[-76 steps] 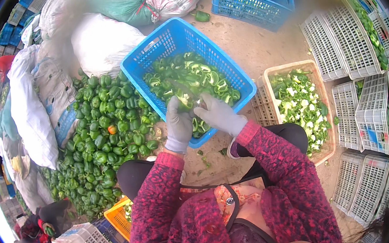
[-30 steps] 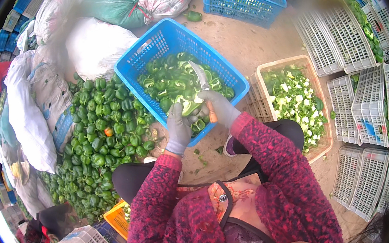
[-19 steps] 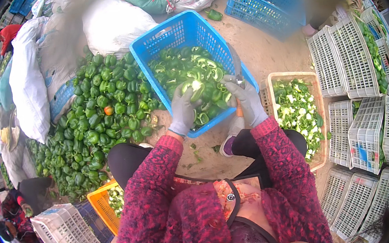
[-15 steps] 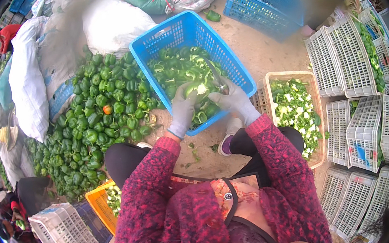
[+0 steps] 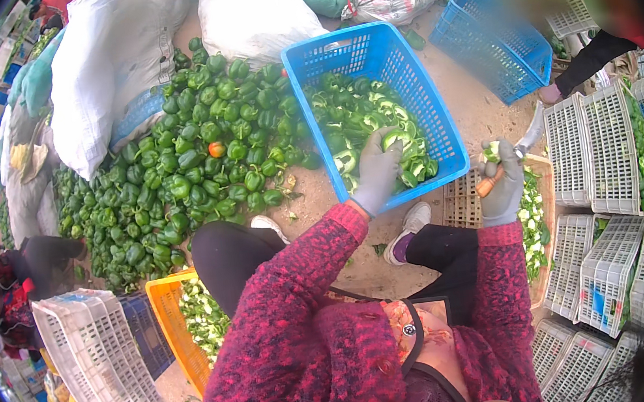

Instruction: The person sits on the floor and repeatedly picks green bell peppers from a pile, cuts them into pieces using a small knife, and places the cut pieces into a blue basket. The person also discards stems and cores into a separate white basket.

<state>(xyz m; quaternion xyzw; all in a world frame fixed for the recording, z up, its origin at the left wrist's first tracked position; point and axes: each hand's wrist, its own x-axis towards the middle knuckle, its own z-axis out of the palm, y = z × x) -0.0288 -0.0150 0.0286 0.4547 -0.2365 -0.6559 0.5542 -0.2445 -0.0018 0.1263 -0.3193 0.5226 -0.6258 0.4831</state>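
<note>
Over the blue crate (image 5: 461, 155), which holds cut green peppers, my gloved left hand (image 5: 378, 171) is closed round a cut green pepper (image 5: 397, 138), low among the other pieces. My gloved right hand (image 5: 504, 184) is out to the right, above the beige crate (image 5: 545, 167) of pale pepper cores. It grips a knife (image 5: 487, 185) by its orange-brown handle, the blade pointing up and away. A pepper core (image 5: 492, 151) with green flesh is pinched at the fingertips of that hand.
A large heap of whole green peppers (image 5: 197, 152) lies on the left, one of them orange-red (image 5: 216, 149). An orange crate (image 5: 167, 318) of cores stands by my left knee. White crates (image 5: 567, 145) line the right; sacks (image 5: 257, 18) lie behind. Another person (image 5: 603, 58) is at far right.
My hands were together over the blue crate and have parted. The right has swung right with the knife and a core; the left stays at the crate with the pepper. The view has shifted.
</note>
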